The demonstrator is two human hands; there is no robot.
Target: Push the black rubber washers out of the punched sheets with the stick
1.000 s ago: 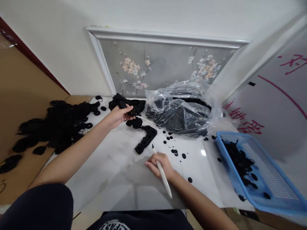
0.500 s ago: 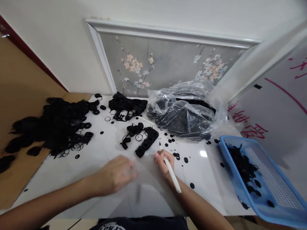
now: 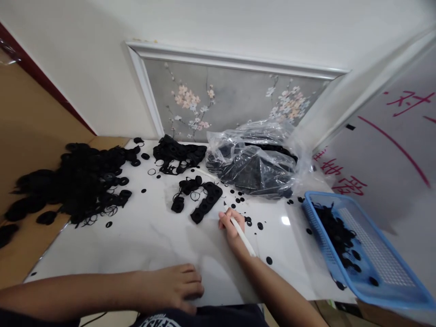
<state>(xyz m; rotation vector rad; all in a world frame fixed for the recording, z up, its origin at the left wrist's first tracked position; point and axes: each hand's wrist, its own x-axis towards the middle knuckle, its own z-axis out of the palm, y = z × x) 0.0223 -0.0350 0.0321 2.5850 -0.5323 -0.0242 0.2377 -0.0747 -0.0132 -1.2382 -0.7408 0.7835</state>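
Observation:
My right hand (image 3: 233, 227) grips a white-handled craft knife (image 3: 241, 234), its small dark blade pointing up and left. The blade is just right of a black punched foam strip (image 3: 204, 204), which lies on the white marble-look table top (image 3: 136, 245) with small tangled scraps (image 3: 186, 186) touching it. My left hand (image 3: 173, 286) lies at the near table edge, holding nothing, with its fingers close together. Another heap of black punched scraps (image 3: 177, 154) sits at the back of the table.
A large black heap (image 3: 85, 186) spills off the left table edge onto cardboard. A clear plastic bag of black sheets (image 3: 252, 168) stands at the back. A blue mesh basket (image 3: 327, 240) holds black pieces at right. Small black discs (image 3: 260, 225) are scattered about.
My left hand has let go of the black scraps at the back and moved to the near table edge. My right hand has shifted slightly forward with the knife.

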